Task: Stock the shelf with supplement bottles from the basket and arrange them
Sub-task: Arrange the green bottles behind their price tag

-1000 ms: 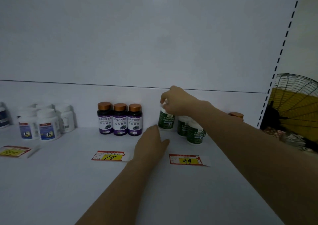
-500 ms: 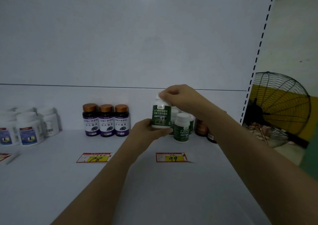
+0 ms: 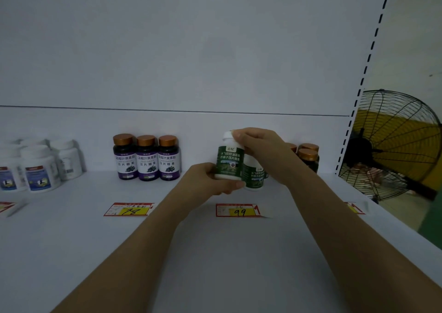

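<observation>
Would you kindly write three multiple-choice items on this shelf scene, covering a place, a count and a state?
1. The price tag marked 99 lies:
A. in front of the green bottles
B. behind the purple bottles
C. on the fan

2. Purple-labelled bottles in the row:
A. two
B. three
C. five

3. The green-labelled bottle is:
A. lying flat
B. uncapped
C. held upright in both hands

Answers: 1 A, the tag sits on the shelf before them. 2 B, three copper caps side by side. 3 C, the left hand grips its base, the right hand its cap.

Both arms outstretched — left hand (image 3: pixel 210 178) cupped, right hand (image 3: pixel 259 148) pinching, fingers (image 3: pixel 241 135) curled
</observation>
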`<state>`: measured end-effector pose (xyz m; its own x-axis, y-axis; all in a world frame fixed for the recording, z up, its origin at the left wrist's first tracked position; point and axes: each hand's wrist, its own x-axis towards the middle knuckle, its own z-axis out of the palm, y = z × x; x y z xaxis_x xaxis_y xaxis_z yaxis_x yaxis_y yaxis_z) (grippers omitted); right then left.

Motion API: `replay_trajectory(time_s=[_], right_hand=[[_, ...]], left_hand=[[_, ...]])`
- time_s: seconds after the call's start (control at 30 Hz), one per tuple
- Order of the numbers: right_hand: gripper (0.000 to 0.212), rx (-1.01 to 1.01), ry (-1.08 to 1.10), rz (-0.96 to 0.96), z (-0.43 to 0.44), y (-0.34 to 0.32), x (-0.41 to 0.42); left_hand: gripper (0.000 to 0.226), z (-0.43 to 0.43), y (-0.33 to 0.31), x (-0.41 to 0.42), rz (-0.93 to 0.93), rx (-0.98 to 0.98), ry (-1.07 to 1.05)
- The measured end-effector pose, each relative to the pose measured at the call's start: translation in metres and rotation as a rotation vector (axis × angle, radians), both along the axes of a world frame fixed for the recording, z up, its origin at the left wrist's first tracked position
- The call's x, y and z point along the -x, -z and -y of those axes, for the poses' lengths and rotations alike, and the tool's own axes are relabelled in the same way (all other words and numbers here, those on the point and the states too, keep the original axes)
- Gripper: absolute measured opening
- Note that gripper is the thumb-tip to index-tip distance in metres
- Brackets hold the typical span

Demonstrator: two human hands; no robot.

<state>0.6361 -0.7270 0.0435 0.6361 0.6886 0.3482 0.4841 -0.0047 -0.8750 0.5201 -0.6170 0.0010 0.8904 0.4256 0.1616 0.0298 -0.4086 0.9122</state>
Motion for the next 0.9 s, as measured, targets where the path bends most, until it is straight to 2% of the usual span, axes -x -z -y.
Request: replay_trajectory(time_s=[0.17,0.23,0.3,0.37,0.43,0.5,0.6,0.67,0.7,0.83,0.9], right_hand=[[0.037,0.006,0.062,0.024,-0.003,-0.003,0.007],[0.033,-0.029,0.062,-0.035,-0.002,-0.006,0.007],[0.022,-0.088,0.010,-0.149,-0.001,-0.007,0.006],[0.010,-0.157,-0.078,-0.237,0.001,-0.008,0.007],[0.012,-0.217,-0.181,-0.315,0.003,-0.009,0.007],[0.021,-0.246,-0.241,-0.352,0.003,-0.009,0.008],[0.036,-0.082,-0.112,-0.152,-0.001,-0.004,0.010],[0.036,-0.055,-0.076,-0.123,-0.002,-0.001,0.009],[0.032,-0.079,-0.086,-0.159,-0.001,-0.001,0.009],[0.027,-0.189,-0.159,-0.327,0.006,-0.004,0.004],[0.029,-0.202,-0.232,-0.361,0.009,-0.004,0.003]], left_hand=[[0.041,0.001,-0.002,0.000,-0.005,-0.014,-0.019],[0.048,0.001,-0.003,0.000,-0.014,0.000,0.003],[0.056,0.003,-0.005,0.002,0.001,0.139,0.103],[0.053,0.004,-0.008,0.004,0.041,0.284,0.242],[0.046,0.005,-0.010,0.006,0.082,0.361,0.301],[0.048,0.006,-0.011,0.006,0.109,0.300,0.219],[0.054,0.010,-0.009,0.006,0.111,-0.002,-0.043],[0.057,0.011,-0.010,0.006,0.104,-0.068,-0.110],[0.060,0.010,-0.009,0.005,0.091,-0.024,-0.087],[0.064,0.006,-0.011,0.007,0.073,0.381,0.163],[0.062,0.007,-0.011,0.007,0.079,0.328,0.158]])
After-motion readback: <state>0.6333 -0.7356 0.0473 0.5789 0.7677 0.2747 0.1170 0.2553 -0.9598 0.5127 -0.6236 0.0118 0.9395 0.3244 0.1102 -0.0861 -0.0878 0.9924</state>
